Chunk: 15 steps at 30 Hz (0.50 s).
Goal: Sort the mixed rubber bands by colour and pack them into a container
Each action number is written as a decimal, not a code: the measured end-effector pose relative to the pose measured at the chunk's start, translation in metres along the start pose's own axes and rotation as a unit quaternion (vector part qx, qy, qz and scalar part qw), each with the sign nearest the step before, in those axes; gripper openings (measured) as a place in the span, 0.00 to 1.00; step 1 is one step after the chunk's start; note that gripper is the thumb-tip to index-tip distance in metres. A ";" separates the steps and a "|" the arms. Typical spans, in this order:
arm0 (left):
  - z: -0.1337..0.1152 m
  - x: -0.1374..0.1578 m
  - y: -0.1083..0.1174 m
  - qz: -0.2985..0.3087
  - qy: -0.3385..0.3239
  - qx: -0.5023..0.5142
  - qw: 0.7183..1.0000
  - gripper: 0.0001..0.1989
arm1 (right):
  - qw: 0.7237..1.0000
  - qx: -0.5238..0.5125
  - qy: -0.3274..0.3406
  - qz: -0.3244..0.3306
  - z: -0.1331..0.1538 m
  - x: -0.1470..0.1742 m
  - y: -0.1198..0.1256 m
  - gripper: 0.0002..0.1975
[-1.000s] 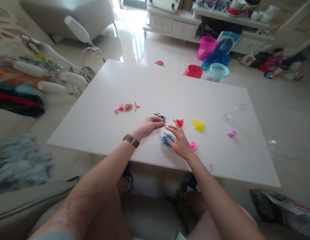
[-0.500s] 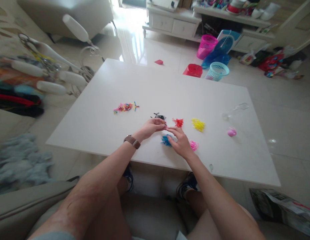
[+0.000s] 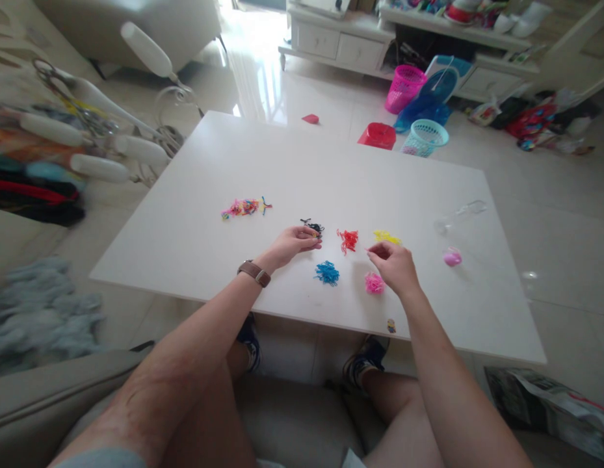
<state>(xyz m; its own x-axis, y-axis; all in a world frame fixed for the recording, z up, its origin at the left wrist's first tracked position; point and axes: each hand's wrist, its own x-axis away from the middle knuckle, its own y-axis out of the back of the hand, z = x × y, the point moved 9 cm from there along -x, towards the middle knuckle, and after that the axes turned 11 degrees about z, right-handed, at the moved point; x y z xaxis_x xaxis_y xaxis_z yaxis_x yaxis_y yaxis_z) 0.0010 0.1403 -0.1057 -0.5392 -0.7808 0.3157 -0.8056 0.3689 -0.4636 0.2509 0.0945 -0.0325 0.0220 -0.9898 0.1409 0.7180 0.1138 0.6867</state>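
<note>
My left hand (image 3: 298, 242) is closed in a pinch beside a pile of black rubber bands (image 3: 313, 227). Small coloured rubber bands show faintly at its fingertips. Over the table's right part, my right hand (image 3: 393, 263) pinches what looks like one small rubber band, with a faint pinkish tip showing. It is between a yellow pile (image 3: 387, 236), which it partly covers, and a pink pile (image 3: 374, 283). Red rubber bands (image 3: 348, 241) and blue ones (image 3: 327, 273) lie between my hands. A mixed-colour heap (image 3: 243, 207) lies farther left.
On the right of the white table (image 3: 302, 169) are a pink round object (image 3: 452, 257) and a clear object (image 3: 460, 218). A small yellow figure sticker (image 3: 391, 325) is at the front edge. Past the far edge stand a red bin (image 3: 380, 135) and a turquoise basket (image 3: 427, 138).
My right hand has moved away from my left hand, rightwards to between the yellow and pink piles, uncovering the blue pile. My left hand has stayed by the black bands.
</note>
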 end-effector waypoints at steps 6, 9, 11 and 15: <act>0.000 0.000 0.002 -0.012 0.004 -0.003 1.000 0.12 | 0.991 0.079 -0.055 0.094 -0.028 0.000 -0.002 0.04; -0.001 0.000 0.006 -0.034 -0.003 -0.014 0.999 0.12 | 0.984 0.116 -0.073 0.116 -0.037 0.003 -0.004 0.04; -0.003 0.000 0.011 -0.052 -0.015 -0.018 0.998 0.13 | 0.980 0.131 -0.080 0.125 -0.041 0.004 -0.006 0.03; -0.004 0.000 0.019 -0.080 -0.033 -0.008 0.996 0.14 | 0.974 0.135 -0.096 0.152 -0.045 0.007 -0.013 0.02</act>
<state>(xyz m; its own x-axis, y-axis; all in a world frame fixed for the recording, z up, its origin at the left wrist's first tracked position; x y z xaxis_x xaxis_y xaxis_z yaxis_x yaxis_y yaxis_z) -0.0156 0.1492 -0.1113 -0.3861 -0.8615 0.3299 -0.8846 0.2443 -0.3973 0.2731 0.0825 -0.0730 0.0563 -0.8754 0.4801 0.4880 0.4436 0.7517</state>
